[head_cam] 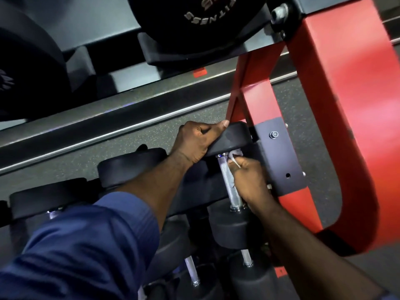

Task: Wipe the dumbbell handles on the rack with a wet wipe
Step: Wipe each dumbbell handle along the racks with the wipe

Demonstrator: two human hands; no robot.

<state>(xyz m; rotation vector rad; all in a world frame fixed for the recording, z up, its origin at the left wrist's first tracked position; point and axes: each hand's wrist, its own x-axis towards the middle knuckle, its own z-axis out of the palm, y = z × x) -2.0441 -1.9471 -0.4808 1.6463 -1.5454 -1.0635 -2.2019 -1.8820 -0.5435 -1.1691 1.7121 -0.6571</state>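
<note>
Head view: the red rack [324, 83] is seen filling the right side of the frame, with a black weight plate [194, 22] stored at the upper centre. 1 dumbbell [231, 226] is seated at the right end of the rack's lower tier, just beside the grey bracket, centre right of the frame. Its far head is clasped by the left hand [194, 139], the grip closed over the rim with the thumb laid along the top. The right hand [251, 180] is set against the right side of the knurled handle [227, 176], its grip pinched on the wet wipe [236, 153], which is bunched at the upper end of the bar next to the far head.

It is judged that the wipe, being small and crumpled, could be snagged or torn on the knurling, or dropped between the dumbbells. Only 1 side of the bar appears to be covered, so the underside could be missed unless the dumbbell is rolled, and rolling could pinch fingers against the bracket. 2 further handles [190, 269] at the lower centre could be overlooked.

The handle's long axis is run from lower centre towards upper centre, tilted slightly left at its far end, pointing away from the person.
</note>
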